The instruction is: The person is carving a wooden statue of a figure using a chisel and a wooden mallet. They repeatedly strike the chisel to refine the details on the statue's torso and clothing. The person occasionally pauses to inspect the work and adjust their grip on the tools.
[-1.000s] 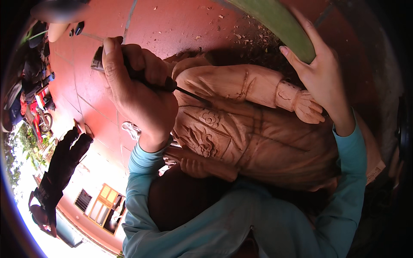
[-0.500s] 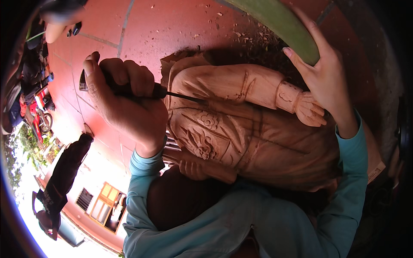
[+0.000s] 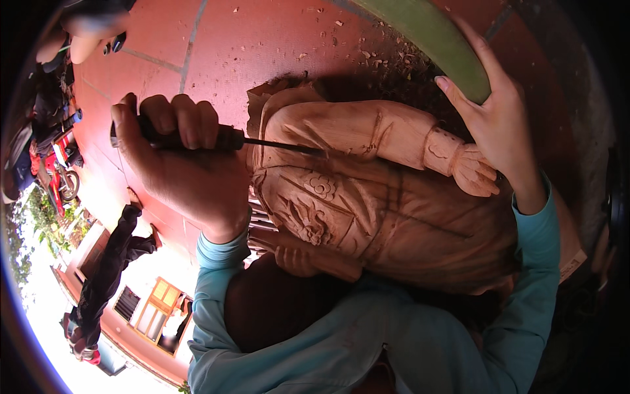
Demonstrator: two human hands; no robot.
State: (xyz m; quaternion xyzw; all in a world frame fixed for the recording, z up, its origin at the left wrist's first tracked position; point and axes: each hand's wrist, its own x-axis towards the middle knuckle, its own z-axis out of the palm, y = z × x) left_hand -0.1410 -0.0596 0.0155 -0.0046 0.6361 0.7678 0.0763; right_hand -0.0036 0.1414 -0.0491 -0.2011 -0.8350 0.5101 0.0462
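Observation:
My left hand is closed round the dark handle of a carving chisel, thumb at the handle's end. The chisel's thin dark shaft runs right, its tip at the groove between sleeve and chest of a carved wooden figure. Whether the tip bites into the wood is too small to tell. The figure lies with its carved hand to the right, and a flower and raised relief mark its chest. My right hand grips the lower end of a long, smooth green club-like object, whose upper end is cut off by the frame.
Wood chips lie scattered on the red tiled floor beyond the figure. A person in dark clothes is on foot at the left. Farther off are a red motorbike and a building with a yellow-framed window.
My left hand has shifted slightly left and down, and the chisel lies flatter with more shaft showing. My right hand stays nearly still. The person at the left has changed stride.

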